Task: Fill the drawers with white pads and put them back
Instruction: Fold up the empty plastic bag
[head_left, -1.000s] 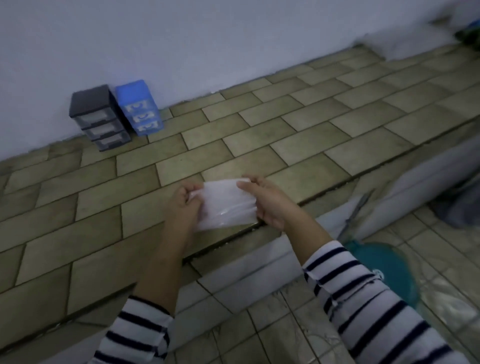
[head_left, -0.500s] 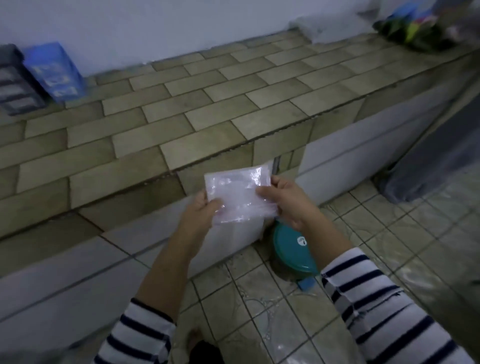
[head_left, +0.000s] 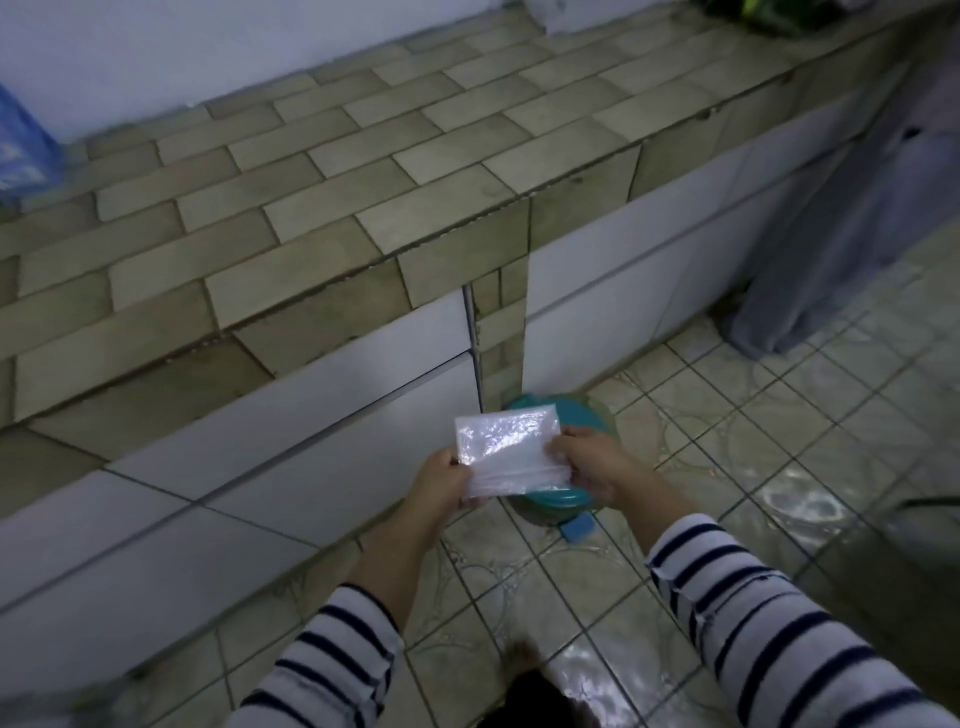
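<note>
A clear plastic packet of white pads is held in front of me, below the counter's edge and above the floor. My left hand pinches its left side and my right hand grips its right side. The blue drawer unit shows only partly at the far left edge, on the tiled counter by the wall. The black drawer unit is out of view.
A teal lidded container stands on the floor right under the packet, with a small blue object beside it. A grey cloth hangs at the right. The floor tiles look wet and shiny. Coloured items lie at the counter's far right end.
My view has swung right and down, away from the drawer units. Both hands have come off the counter top with the packet and now hold it low, over the teal container.
</note>
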